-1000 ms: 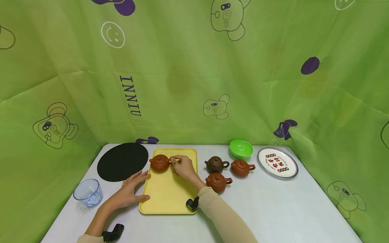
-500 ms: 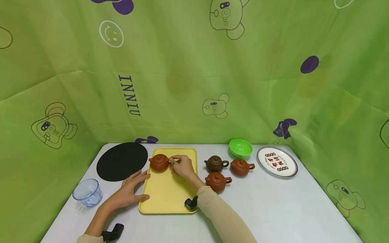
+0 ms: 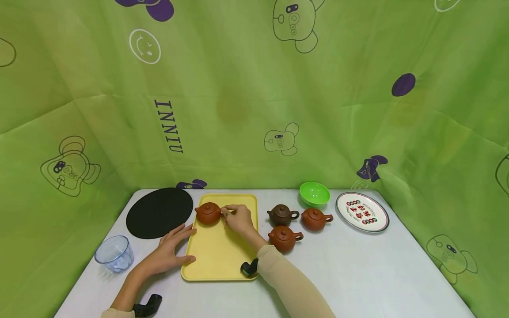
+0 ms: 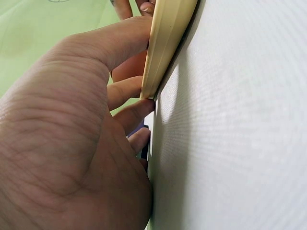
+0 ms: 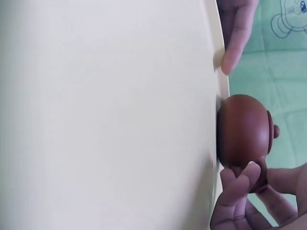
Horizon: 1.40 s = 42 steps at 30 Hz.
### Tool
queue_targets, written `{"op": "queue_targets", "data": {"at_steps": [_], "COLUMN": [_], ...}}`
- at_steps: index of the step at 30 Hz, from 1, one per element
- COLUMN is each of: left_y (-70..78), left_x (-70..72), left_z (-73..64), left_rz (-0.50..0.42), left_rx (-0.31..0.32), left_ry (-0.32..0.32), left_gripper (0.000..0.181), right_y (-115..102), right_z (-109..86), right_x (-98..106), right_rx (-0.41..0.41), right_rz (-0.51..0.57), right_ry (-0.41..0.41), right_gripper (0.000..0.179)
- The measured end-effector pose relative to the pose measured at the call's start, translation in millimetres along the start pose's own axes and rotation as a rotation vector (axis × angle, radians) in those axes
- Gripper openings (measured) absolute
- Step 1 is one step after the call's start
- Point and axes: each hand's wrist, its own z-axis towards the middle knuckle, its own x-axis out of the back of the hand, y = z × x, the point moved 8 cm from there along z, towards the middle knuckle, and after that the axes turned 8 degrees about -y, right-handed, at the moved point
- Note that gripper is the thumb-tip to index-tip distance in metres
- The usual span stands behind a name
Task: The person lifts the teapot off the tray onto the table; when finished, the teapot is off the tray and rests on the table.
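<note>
A reddish-brown clay teapot (image 3: 208,214) sits at the back left of the yellow tray (image 3: 222,260), its spout pointing left. My right hand (image 3: 240,221) pinches the teapot's handle between thumb and fingers, seen closely in the right wrist view, where the teapot's round body (image 5: 243,129) and lid knob show. My left hand (image 3: 167,254) rests along the tray's left side with fingers spread and fairly straight. In the left wrist view its fingertips touch the tray's rim (image 4: 165,48).
Right of the tray stand a dark brown teapot (image 3: 281,215) and two reddish teapots (image 3: 284,240) (image 3: 315,219). Behind them is a green bowl (image 3: 314,194), then a patterned plate (image 3: 362,213). A black round mat (image 3: 160,213) and a clear bluish cup (image 3: 115,254) lie left.
</note>
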Motion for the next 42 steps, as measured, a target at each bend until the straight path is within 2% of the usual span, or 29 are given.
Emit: {"op": "queue_targets", "data": {"at_steps": [15, 42], "left_y": [2.3, 2.6], "left_x": [0.3, 0.1], "left_z": [-0.5, -2.2], "left_rz": [0.006, 0.005], "left_rx": [-0.014, -0.013], "left_ry": [0.008, 0.006], "left_gripper": [0.077, 0.078], "right_y": [-2.4, -35.4], "right_z": [-5.9, -45.7], "right_x": [9.6, 36.7], "right_rx": [-0.015, 0.13], "right_rz": [-0.006, 0.003], "right_ry": [0.007, -0.063], "right_gripper": [0.025, 0.031]}}
